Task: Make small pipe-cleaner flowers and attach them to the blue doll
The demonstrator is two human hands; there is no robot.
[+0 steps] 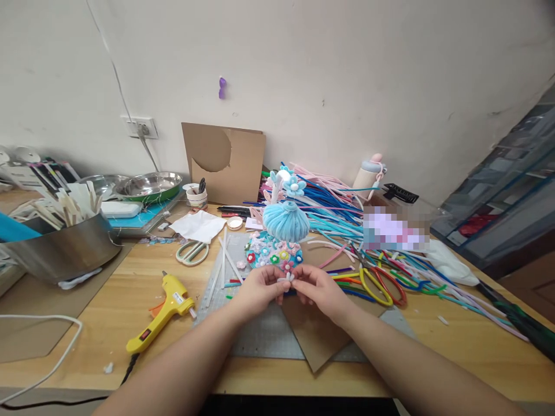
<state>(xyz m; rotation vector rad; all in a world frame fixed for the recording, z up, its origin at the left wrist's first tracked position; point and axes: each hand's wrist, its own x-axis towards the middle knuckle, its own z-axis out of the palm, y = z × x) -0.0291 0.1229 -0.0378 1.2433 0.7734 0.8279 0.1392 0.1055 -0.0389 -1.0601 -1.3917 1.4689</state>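
My left hand (pixel 265 285) and my right hand (pixel 315 286) meet at the middle of the table, fingertips pinched together. Between them is a small pale fuzzy piece (pixel 289 278), looking like a bent pipe cleaner; fingers cover part of it. Just beyond stands a pipe-cleaner lamp with a pleated light-blue shade (pixel 286 222), blue flowers (pixel 293 185) at its top and a base (pixel 264 254) covered in small colourful flowers. Under my hands lie a grey cutting mat (pixel 255 338) and a piece of brown cardboard (pixel 318 341).
A yellow glue gun (pixel 162 315) lies left, near pale-handled scissors (pixel 192 253). Yellow-and-red-handled scissors (pixel 377 286) lie right, among loose pipe cleaners (pixel 333 216). A metal pot (pixel 65 248) of wooden sticks stands far left. Cut cardboard (pixel 234 185) leans on the wall beside a bottle (pixel 367 176).
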